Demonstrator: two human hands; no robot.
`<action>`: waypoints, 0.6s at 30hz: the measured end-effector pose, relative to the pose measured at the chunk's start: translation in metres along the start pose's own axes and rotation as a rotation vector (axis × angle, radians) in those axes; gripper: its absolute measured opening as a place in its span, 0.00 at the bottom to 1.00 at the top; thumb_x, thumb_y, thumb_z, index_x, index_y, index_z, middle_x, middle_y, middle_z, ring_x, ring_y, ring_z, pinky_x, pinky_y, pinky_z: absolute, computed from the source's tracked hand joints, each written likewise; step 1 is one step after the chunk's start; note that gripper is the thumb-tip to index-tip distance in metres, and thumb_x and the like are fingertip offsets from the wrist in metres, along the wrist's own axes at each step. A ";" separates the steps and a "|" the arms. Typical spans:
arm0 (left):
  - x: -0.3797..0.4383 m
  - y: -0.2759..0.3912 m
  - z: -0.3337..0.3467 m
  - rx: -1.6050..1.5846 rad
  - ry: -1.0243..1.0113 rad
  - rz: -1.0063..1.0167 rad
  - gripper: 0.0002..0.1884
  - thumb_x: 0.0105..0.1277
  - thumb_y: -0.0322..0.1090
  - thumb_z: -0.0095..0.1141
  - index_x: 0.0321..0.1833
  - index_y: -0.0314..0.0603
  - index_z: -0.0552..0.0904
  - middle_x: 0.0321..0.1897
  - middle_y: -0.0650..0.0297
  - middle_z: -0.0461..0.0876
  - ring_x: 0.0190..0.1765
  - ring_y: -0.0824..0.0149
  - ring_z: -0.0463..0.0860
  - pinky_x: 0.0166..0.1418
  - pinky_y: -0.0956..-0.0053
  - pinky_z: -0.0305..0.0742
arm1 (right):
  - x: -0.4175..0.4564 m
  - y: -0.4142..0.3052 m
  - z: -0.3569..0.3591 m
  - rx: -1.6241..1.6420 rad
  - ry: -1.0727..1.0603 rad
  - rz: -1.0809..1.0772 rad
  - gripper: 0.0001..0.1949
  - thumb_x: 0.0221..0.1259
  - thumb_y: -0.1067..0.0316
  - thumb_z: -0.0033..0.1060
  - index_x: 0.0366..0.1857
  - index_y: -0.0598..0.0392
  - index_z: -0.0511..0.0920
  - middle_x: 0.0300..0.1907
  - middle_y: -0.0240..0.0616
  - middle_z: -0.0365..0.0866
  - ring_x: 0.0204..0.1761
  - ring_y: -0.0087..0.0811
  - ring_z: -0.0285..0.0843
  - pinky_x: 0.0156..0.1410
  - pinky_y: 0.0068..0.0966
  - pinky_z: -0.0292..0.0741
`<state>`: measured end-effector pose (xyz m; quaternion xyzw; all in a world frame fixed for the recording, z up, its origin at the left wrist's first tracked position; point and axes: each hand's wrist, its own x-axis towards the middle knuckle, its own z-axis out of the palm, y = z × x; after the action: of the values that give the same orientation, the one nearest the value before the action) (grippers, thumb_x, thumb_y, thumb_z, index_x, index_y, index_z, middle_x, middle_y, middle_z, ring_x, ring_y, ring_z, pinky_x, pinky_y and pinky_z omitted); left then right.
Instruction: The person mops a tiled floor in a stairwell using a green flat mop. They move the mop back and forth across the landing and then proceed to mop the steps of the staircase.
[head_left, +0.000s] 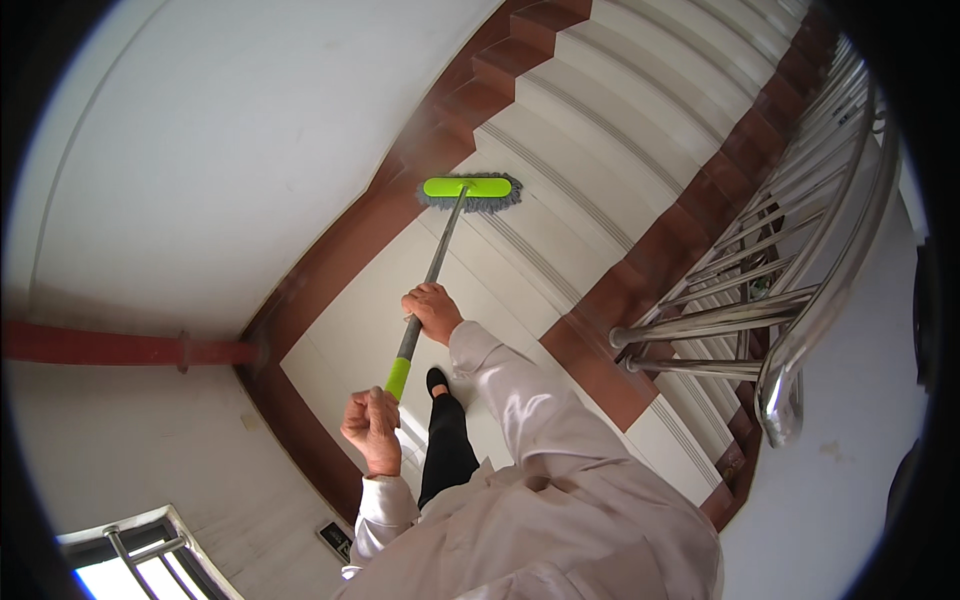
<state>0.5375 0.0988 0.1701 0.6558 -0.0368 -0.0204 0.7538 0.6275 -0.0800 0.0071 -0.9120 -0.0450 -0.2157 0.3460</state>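
Note:
A mop with a lime-green plate and grey fringe, its head (466, 191), rests on the tiled stairs near the left skirting. Its grey pole (444, 247) runs down towards me and ends in a green grip (398, 375). My right hand (431, 311) is wrapped around the pole partway along. Lower down, my left hand (373, 426) is closed at the end of the green grip, its thumb uppermost. Beneath the pole, one black shoe (437, 381) stands on the pale landing floor (360, 315).
Pale steps (600, 112) with grooved edges climb ahead, bordered by red-brown skirting (315, 300). A stainless steel railing (810, 315) stands at the right, beside steps going down (667, 442). On the left are a red pipe (127, 345) and a barred window (142, 559).

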 end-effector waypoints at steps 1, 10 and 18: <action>0.008 0.003 0.004 -0.008 -0.009 0.002 0.10 0.71 0.30 0.52 0.29 0.39 0.75 0.13 0.68 0.70 0.15 0.79 0.62 0.20 0.82 0.58 | 0.004 -0.004 -0.003 0.043 0.036 0.014 0.05 0.48 0.73 0.57 0.27 0.49 0.72 0.30 0.32 0.77 0.43 0.37 0.73 0.54 0.36 0.66; 0.029 0.070 -0.036 -0.170 -0.219 -0.019 0.11 0.72 0.34 0.50 0.30 0.39 0.74 0.05 0.72 0.58 0.09 0.76 0.53 0.19 0.77 0.55 | -0.038 -0.057 -0.035 0.175 0.027 0.157 0.10 0.43 0.77 0.61 0.27 0.49 0.71 0.28 0.33 0.76 0.38 0.39 0.73 0.51 0.34 0.65; -0.001 0.068 -0.034 -0.225 -0.345 -0.209 0.11 0.70 0.34 0.54 0.30 0.36 0.77 0.05 0.71 0.61 0.08 0.75 0.57 0.19 0.74 0.59 | -0.115 -0.072 -0.083 0.144 0.042 0.214 0.07 0.52 0.68 0.62 0.26 0.49 0.72 0.19 0.32 0.73 0.28 0.38 0.74 0.40 0.36 0.65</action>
<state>0.5378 0.1424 0.2330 0.5545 -0.0944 -0.2139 0.7987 0.4773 -0.0716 0.0574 -0.8797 0.0443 -0.1926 0.4325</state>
